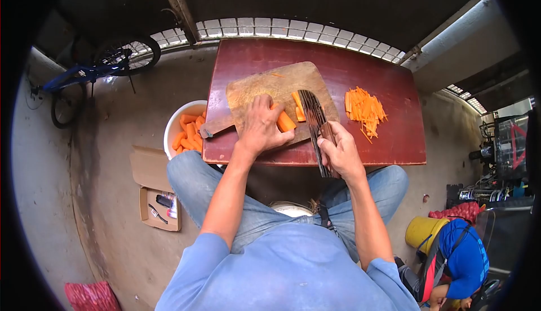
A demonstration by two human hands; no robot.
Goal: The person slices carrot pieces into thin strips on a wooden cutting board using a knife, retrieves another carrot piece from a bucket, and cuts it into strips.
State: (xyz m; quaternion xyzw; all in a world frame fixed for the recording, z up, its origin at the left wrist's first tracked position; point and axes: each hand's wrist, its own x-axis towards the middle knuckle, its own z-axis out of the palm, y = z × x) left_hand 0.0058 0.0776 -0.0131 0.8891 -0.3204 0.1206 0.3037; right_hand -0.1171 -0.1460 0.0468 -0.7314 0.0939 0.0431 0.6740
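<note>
My left hand (262, 124) presses a peeled carrot (285, 121) onto the wooden cutting board (301, 74). In my right hand (339, 152) is the handle of a wide dark knife (311, 108), its blade over the board just right of the carrot. Cut carrot pieces (299, 108) lie beside the blade, partly hidden by it. A pile of thin carrot strips (365, 111) rests on the red table (394, 85), right of the board. The board's handle points left, near my left wrist.
A white bucket (168, 133) of carrots stands left of the table. An open cardboard box (145, 215) lies on the floor. A blue bicycle (90, 74) is at the back left. At the lower right are a yellow bucket (418, 232) and a person in blue (463, 254).
</note>
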